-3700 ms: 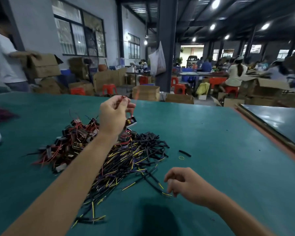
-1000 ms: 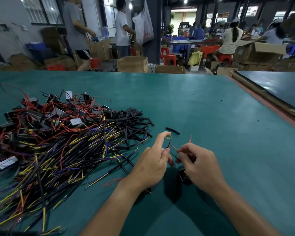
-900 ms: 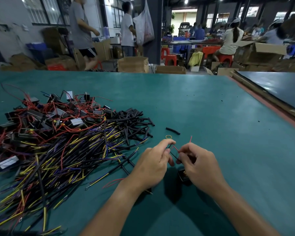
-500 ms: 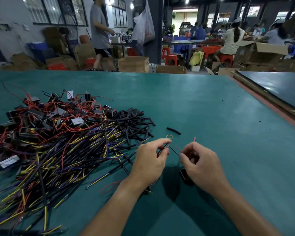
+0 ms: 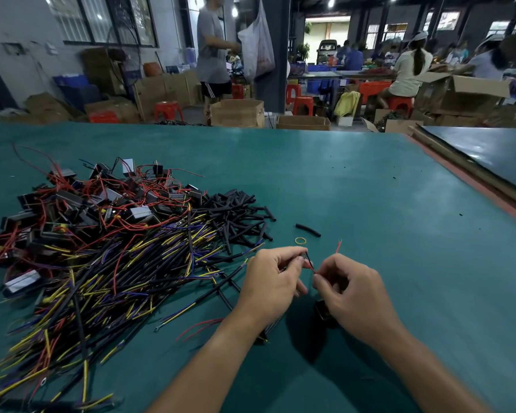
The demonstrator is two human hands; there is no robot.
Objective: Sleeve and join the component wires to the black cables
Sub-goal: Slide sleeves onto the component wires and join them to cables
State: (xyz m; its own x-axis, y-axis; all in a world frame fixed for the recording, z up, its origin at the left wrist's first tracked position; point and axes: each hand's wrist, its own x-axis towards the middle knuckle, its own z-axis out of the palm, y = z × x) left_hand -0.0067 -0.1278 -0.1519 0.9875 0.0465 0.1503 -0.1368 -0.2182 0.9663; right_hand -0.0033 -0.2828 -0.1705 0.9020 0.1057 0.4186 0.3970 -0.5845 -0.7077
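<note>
My left hand (image 5: 273,278) pinches the end of a black cable (image 5: 308,259) between thumb and forefinger. My right hand (image 5: 349,290) pinches the thin red wires (image 5: 337,248) of a small black component (image 5: 322,310) that hangs under its palm. The two hands are close together above the green table (image 5: 385,219), with the wire ends between them. To the left lies a heap of black cables with yellow and blue leads (image 5: 108,281), a heap of black components with red wires (image 5: 81,201), and a pile of short black sleeves (image 5: 239,213).
A single black sleeve (image 5: 307,230) and a yellow rubber band (image 5: 300,240) lie just beyond my hands. A dark panel (image 5: 495,153) borders the table at the right. Cardboard boxes, red stools and people fill the hall behind.
My left forefinger has curled down from pointing and now pinches the black cable end. My left hand has closed in on the right. A person in the background walked right.
</note>
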